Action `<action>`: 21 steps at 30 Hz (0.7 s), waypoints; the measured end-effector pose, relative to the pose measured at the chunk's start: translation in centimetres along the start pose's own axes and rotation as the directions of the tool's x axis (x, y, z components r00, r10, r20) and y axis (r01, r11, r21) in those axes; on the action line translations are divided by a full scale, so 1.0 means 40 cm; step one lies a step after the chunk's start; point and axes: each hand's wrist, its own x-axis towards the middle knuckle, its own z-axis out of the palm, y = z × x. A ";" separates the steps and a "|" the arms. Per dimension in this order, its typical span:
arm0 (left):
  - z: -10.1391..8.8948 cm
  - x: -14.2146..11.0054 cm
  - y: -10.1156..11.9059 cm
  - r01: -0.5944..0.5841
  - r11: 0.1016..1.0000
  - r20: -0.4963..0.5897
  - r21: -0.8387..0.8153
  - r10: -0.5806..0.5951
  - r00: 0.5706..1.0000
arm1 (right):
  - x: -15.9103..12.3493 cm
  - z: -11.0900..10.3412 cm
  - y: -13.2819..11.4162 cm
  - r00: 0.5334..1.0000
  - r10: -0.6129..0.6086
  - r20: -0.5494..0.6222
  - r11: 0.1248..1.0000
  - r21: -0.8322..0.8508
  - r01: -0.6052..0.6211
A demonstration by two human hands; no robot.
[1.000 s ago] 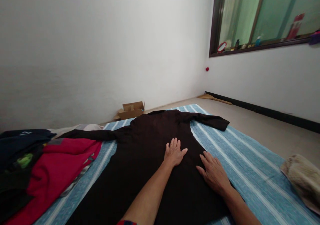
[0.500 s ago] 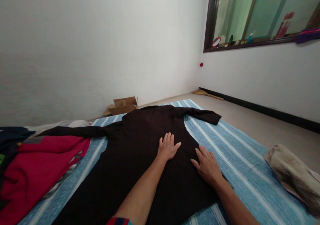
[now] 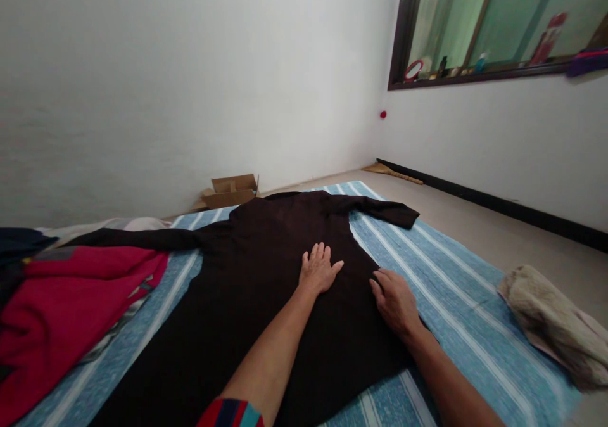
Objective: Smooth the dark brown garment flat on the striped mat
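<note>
A black long-sleeved dress (image 3: 247,300) lies spread out with its collar end away from me and its sleeves stretched to both sides. My left hand (image 3: 319,268) rests flat on the middle of it, fingers extended. At the dress's right side edge, my right hand (image 3: 395,299) has its fingers curled in toward the thumb, closed on the fabric. The lower hem runs toward me, partly covered by my forearms.
A blue and white striped sheet (image 3: 456,313) lies under the dress. Red clothing (image 3: 90,294) is heaped at left, and a beige folded cloth (image 3: 551,319) sits at right. Beyond are an open cardboard box (image 3: 232,194), a broom (image 3: 392,172) and a window ledge (image 3: 475,77) with bottles.
My right hand's fingers have gone from spread flat to curled at the dress's edge. The left hand stays flat in place. The camera view has shifted slightly.
</note>
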 end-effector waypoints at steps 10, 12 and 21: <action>0.019 0.003 -0.005 -0.007 1.000 -0.058 -0.016 0.007 0.998 | 0.138 -0.042 -0.052 0.973 0.170 0.156 0.982 0.055 -0.181; 0.021 0.004 -0.006 -0.009 1.000 -0.060 -0.024 0.007 0.998 | 0.176 -0.017 -0.046 0.965 0.205 0.163 0.975 0.057 -0.217; 0.024 0.005 -0.002 0.002 0.999 -0.039 -0.042 -0.003 0.999 | 0.229 0.048 -0.021 0.930 0.318 0.183 0.947 -0.013 -0.321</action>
